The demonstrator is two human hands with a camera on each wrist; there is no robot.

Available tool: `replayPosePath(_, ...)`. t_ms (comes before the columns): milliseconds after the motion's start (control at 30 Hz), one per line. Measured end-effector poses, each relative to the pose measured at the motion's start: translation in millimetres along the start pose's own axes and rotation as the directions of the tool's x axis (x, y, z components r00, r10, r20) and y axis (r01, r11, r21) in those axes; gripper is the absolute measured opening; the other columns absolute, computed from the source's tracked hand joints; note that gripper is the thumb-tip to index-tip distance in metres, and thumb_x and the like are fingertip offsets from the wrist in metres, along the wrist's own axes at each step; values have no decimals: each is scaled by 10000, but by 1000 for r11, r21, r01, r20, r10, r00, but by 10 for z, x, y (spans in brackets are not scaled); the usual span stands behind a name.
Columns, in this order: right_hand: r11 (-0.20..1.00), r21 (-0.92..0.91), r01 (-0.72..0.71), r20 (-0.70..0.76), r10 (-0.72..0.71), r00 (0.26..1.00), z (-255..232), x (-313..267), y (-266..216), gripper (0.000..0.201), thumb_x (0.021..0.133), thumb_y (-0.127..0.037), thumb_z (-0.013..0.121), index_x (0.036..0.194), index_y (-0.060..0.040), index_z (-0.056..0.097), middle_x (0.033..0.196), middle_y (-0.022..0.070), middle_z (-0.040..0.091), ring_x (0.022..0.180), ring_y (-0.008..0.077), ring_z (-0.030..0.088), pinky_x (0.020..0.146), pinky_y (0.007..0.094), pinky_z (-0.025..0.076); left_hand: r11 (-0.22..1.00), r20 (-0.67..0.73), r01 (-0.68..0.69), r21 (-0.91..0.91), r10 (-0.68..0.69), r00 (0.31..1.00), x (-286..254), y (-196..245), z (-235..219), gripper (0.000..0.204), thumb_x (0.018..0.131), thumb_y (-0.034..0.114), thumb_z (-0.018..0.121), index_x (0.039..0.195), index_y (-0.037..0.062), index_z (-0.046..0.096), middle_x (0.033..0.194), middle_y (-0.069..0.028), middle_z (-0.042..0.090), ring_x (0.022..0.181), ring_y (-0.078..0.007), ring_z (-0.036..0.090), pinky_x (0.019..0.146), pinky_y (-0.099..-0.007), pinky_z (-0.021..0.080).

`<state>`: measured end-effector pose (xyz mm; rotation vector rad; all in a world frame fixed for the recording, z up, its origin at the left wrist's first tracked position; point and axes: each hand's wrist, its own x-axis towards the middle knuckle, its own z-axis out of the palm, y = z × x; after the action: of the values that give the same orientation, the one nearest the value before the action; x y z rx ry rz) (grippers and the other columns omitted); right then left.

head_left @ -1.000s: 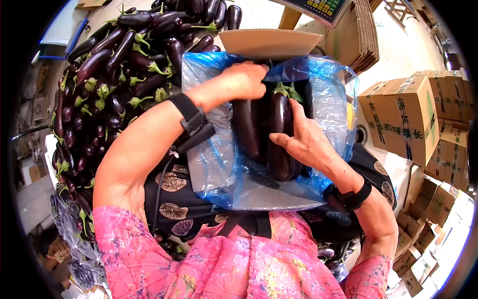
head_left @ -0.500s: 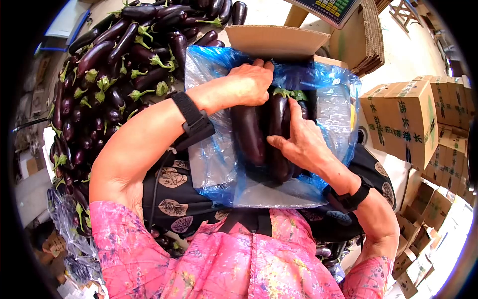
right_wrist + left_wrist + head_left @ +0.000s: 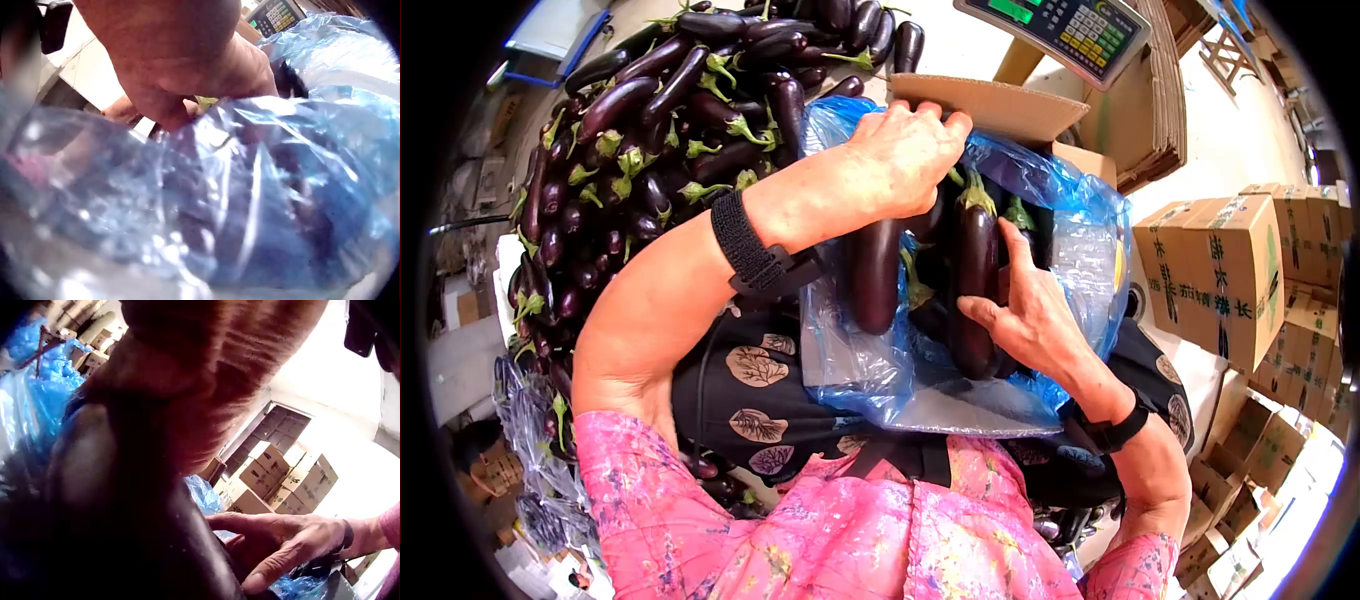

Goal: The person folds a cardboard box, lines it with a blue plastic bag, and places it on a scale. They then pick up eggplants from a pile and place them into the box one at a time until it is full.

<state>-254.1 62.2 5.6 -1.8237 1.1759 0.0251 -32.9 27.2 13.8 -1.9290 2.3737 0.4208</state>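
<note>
In the head view, my left hand [image 3: 905, 160] grips the upper end of a long dark eggplant [image 3: 875, 280] over the left side of a carton. Fingers and wrist hide its stem end. My right hand [image 3: 1040, 310] rests along another eggplant [image 3: 975, 260], thumb and forefinger extended against it, its green cap showing above. Between these two, a green stem [image 3: 914, 282] belongs to an eggplant lower in the carton. Blue plastic liner [image 3: 1090, 240] drapes over the carton's sides. In the left wrist view, the gripped eggplant [image 3: 209, 550] fills the dark foreground.
A large heap of eggplants [image 3: 640, 150] lies at the left. The carton's flap [image 3: 990, 105] stands up at the back. Behind it are a scale [image 3: 1090, 40] and flattened cardboard [image 3: 1155, 120]. Printed boxes [image 3: 1210, 270] are stacked at the right.
My left hand has risen and shifted with its eggplant toward the left, uncovering a green stem below. The right hand stays at its eggplant. The head view has shifted slightly.
</note>
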Motion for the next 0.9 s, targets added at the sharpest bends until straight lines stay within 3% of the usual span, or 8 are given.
replayPosePath(67,993,119,-12,42,7,999,-33,-15,-38,898,816,-227,744,1501,48,232,1021,324,681,970,458,676,883,478,513,1000,31,-3,25,2,1000,-46,-82,-142,695,773,59,675,1427,46,440,1232,-206,569,1143,-420,567,945,-502,519)
replayPosePath(167,866,499,-12,85,-36,996,-162,-94,-106,791,922,-185,683,1532,18,222,1075,165,667,972,208,649,855,340,505,997,-18,-19,70,21,1000,-140,-218,-233,662,779,76,679,1400,54,450,1257,-205,546,1148,-422,561,946,-523,513)
replayPosePath(300,719,672,-179,197,60,979,-431,-225,-126,745,971,-193,645,1565,-26,229,1110,142,642,1053,192,610,962,317,447,997,-283,-15,-70,-5,959,-354,-491,-146,591,759,75,683,1324,35,515,1191,-226,591,1109,-406,605,940,-471,530)
replayPosePath(433,846,507,-162,152,98,984,-264,-211,108,752,949,-137,671,1557,-29,241,1097,147,642,1019,198,625,922,325,479,902,-143,-37,-429,-28,989,-590,-1050,-425,503,775,78,687,1269,27,609,1026,-136,688,964,-236,676,860,-330,546)
replayPosePath(567,964,260,59,28,-68,997,-50,-63,251,835,906,-175,711,1550,-6,208,990,146,676,904,224,673,854,347,526,633,-191,-41,-773,-170,967,-1071,-1528,-558,482,794,58,680,1273,54,628,1020,-34,669,967,-118,626,844,-268,529)
replayPosePath(633,959,280,48,19,-56,998,29,36,221,844,899,-179,716,1544,6,204,967,156,684,924,240,682,856,357,528,792,-353,-38,-610,-229,907,-1381,-1789,-566,439,830,67,624,1268,35,617,1060,-54,665,1004,-141,616,908,-286,497)
replayPosePath(700,990,130,60,39,-65,997,119,99,155,870,881,-195,735,1530,33,201,968,207,708,916,276,704,840,360,534,809,-295,124,-575,-347,890,-1729,-2045,-420,420,819,86,606,1235,27,615,1055,-53,661,1000,-152,609,919,-295,480)
replayPosePath(900,1000,0,14,104,-14,994,180,279,-249,905,837,-298,759,1489,77,256,967,270,695,887,368,695,817,413,529,573,87,415,-706,-512,855,-2552,-2150,658,382,773,52,625,1155,48,630,1020,-56,662,960,-165,624,861,-313,511)
